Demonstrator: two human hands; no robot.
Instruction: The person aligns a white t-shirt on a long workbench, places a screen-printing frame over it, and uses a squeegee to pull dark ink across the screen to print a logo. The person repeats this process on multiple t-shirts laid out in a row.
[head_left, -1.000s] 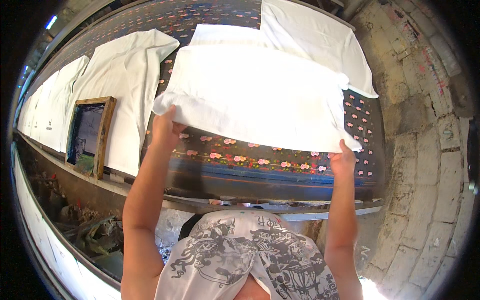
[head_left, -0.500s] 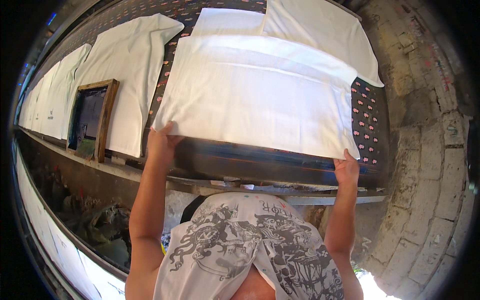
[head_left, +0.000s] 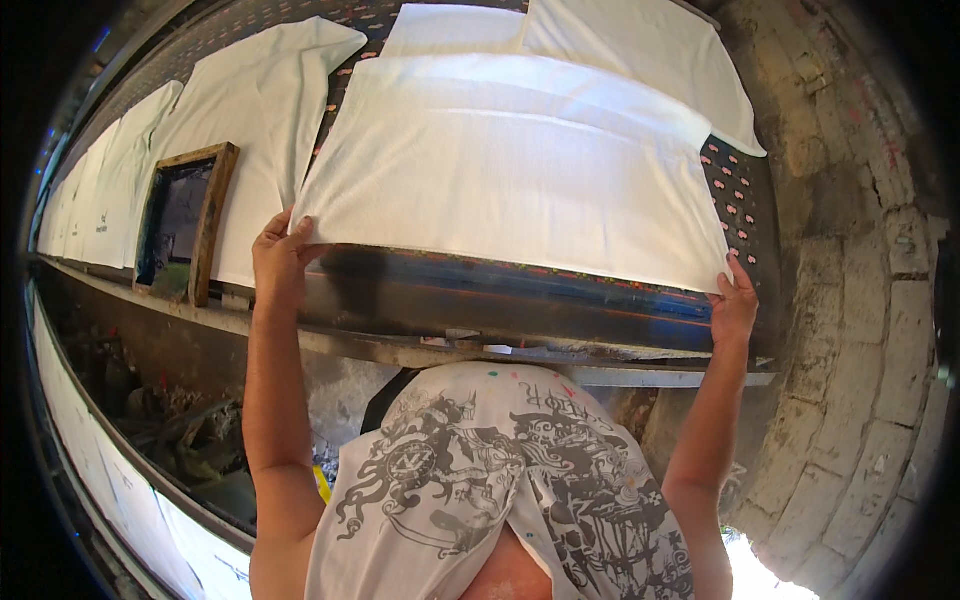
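A large piece of white fabric (head_left: 500,180) lies spread over a long dark table, its near edge running between my two hands. At its near left corner, my left hand (head_left: 280,250) pinches the cloth between thumb and fingers. My right hand (head_left: 735,300) grips the near right corner. The fabric is pulled fairly smooth, with a crosswise crease toward its far side and small folds fanning out from the left corner. Its far edge overlaps another white piece (head_left: 450,30) beneath it.
Left of the cloth, a wooden-framed printing screen (head_left: 215,225) leans over another white fabric piece (head_left: 260,110). More white pieces (head_left: 110,190) continue leftward. The dark tabletop (head_left: 735,190) bears small pink marks. A grey block wall (head_left: 840,330) rises at the right; a metal rail (head_left: 650,379) runs along the near side.
Both hands have moved outward, the left hand leftward and the right hand rightward and up. The near edge is drawn wider and tauter, with new folds at the left corner.
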